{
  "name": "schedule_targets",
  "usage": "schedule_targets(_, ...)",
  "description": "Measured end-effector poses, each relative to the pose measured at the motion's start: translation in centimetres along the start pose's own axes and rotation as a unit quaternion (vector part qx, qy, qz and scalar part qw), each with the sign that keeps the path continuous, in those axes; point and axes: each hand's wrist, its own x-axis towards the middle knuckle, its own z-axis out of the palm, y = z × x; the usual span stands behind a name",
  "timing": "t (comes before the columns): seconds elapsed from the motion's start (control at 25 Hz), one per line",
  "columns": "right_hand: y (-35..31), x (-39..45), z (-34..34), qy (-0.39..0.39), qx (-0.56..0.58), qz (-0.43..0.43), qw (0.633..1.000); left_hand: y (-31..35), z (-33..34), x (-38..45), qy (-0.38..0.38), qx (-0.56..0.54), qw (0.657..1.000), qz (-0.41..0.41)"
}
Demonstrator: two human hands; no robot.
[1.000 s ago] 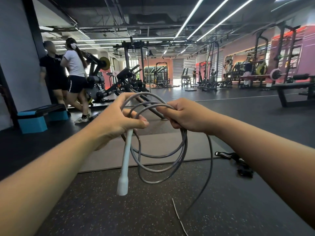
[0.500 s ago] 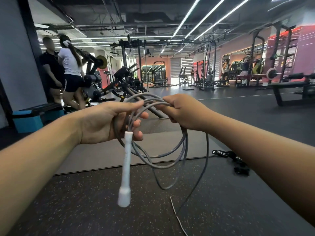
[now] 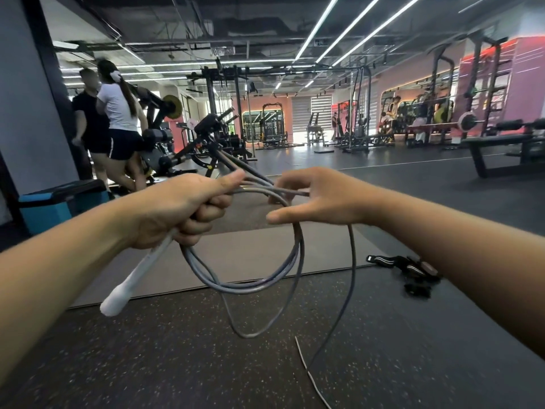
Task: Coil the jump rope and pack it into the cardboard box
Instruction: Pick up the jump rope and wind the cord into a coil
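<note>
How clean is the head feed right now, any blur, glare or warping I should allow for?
Head view: wide-angle warp bows the ceiling light strips and stretches both forearms; right hand fingertips slightly motion-blurred; left hand and grey rope coil sharp; white handle bright, little detail; lighting even, no strong glare.

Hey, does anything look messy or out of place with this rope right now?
One loop droops well below the tidy coils held in the left hand, and a loose strand trails from the open right hand to the floor. Black straps lie scattered by the mat. No box shows.
</note>
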Motion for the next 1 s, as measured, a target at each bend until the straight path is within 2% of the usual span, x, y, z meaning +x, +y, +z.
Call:
schedule_targets(0.12,1.4,-1.5,-2.8,-0.004,0.103,0.076,0.992,-0.7,-1.5,-1.0,0.003,-0.114,0.993,-0.013)
schedule_targets(0.24,4.4,-3.4,-3.2,0.042,0.122,0.133,0.983,-1.0,-2.2,-1.2,0.045,-0.268,0.962,0.037)
schedule_targets(0.32,6.2,-4.7,-1.5,0.051,0.171,0.178,0.968,-1.3,-1.9,-0.7,0.097,-0.371,0.919,0.098)
schedule_targets(0.4,7.2,-5.5,1.4,0.054,0.244,0.197,0.948,-1.6,-0.8,-0.1,0.177,-0.462,0.856,0.149)
schedule_targets(0.56,7.5,-6.3,8.5,0.04,0.365,0.218,0.904,-1.3,2.3,1.4,0.273,-0.589,0.736,0.192)
schedule_targets(0.64,6.5,-6.8,11.7,0.009,0.397,0.212,0.893,-0.8,3.0,1.8,0.298,-0.617,0.701,0.198)
schedule_targets(0.76,3.0,-6.4,14.4,-0.025,0.417,0.15,0.896,-0.6,4.0,2.4,0.317,-0.636,0.672,0.208)
schedule_targets(0.8,1.7,-5.8,15.0,-0.029,0.451,0.129,0.883,-0.6,4.4,2.6,0.319,-0.641,0.667,0.208)
schedule_targets(0.88,-0.5,-4.1,15.4,-0.017,0.572,0.106,0.813,-1.0,5.7,2.9,0.329,-0.643,0.664,0.194)
schedule_targets(0.92,-1.3,-3.2,15.1,0.006,0.621,0.092,0.779,-1.2,6.3,3.0,0.339,-0.642,0.662,0.184)
schedule_targets(1.0,-2.8,-1.4,13.9,0.071,0.669,0.08,0.736,-2.1,7.4,3.1,0.353,-0.654,0.647,0.17)
